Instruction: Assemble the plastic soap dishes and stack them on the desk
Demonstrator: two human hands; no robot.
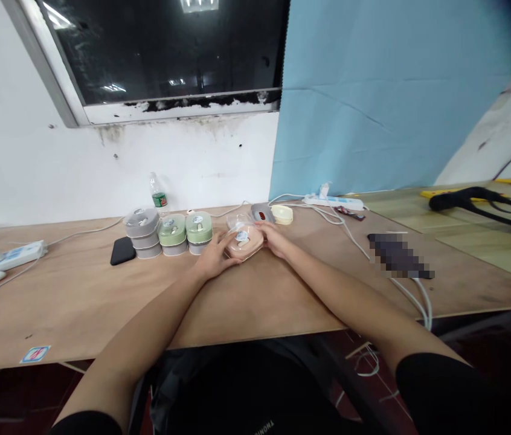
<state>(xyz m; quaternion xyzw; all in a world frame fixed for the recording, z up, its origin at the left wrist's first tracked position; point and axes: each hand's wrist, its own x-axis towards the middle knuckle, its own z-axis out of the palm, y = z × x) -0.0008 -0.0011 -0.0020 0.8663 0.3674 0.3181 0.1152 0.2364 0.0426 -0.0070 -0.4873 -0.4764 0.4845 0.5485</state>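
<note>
A peach-coloured rounded square box point(250, 243) with a white label and a clear cover lies on the table in front of me. My left hand point(215, 256) grips its left side, thumb along the near edge and fingers over the far left. On its right, my right hand point(273, 238) holds the far corner with bent fingers, partly hidden. Behind it stand a clear plastic piece point(236, 221), a grey box point(262, 212) and a cream-coloured tub point(282, 214). Left of my hands are green-lidded boxes point(173, 229) and a stack of grey boxes point(141, 225).
A black phone point(122, 251) lies beside the grey stack, with a plastic bottle point(158, 193) behind. Power strips point(8, 261) sit at the left and at the back point(337, 202). White cables point(350, 232) run across the right side near a blurred dark device point(395, 255).
</note>
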